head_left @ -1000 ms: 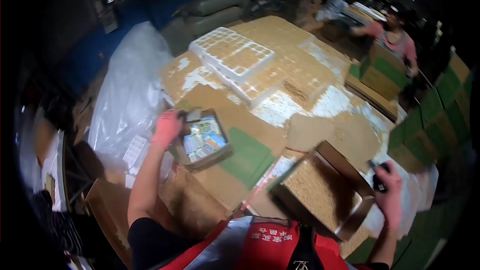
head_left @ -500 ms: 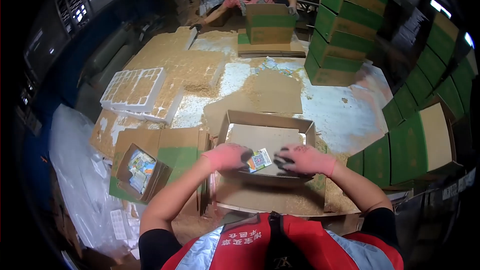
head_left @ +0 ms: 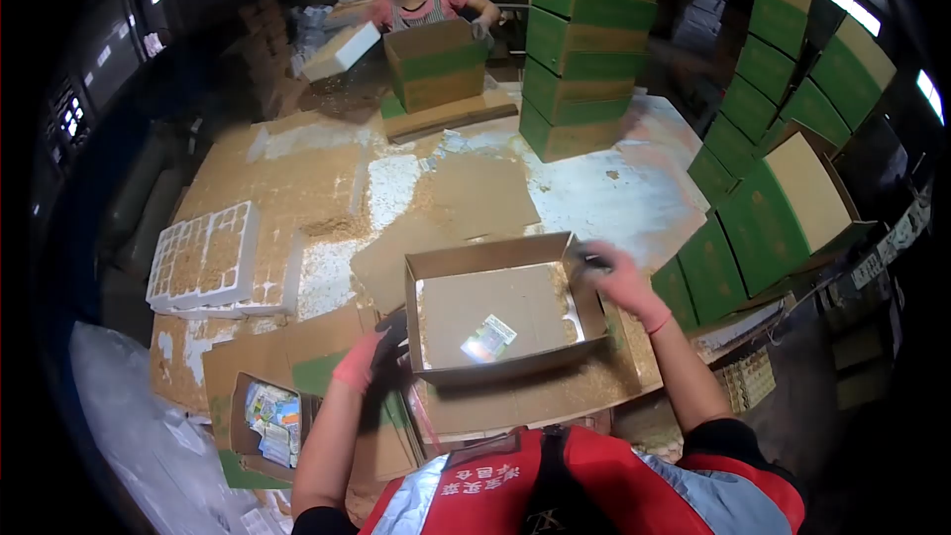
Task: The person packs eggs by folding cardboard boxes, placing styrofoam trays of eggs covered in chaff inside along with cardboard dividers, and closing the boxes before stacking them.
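Note:
An open cardboard box (head_left: 421, 277) stands in front of me on the table. Inside it, a small printed card (head_left: 488, 338) lies on a flat cardboard sheet (head_left: 490, 299), with white foam showing at the edges. My left hand (head_left: 371, 352), in a pink and dark glove, is beside the box's left wall; its fingers are too dark to make out. At the box's upper right corner is my right hand (head_left: 616, 279), gloved the same way, its dark fingers apart with nothing held.
White foam trays (head_left: 203, 256) stand left. A small box of printed packets (head_left: 272, 424) sits lower left. Green-and-brown boxes are stacked behind (head_left: 584, 50) and at right (head_left: 763, 228). Across the table, a person (head_left: 426, 2) holds a foam tray (head_left: 342, 52) beside a box (head_left: 436, 64).
My hands have moved apart to the box's sides, and the card now lies inside it. The view has shifted. The person opposite has lifted a foam tray.

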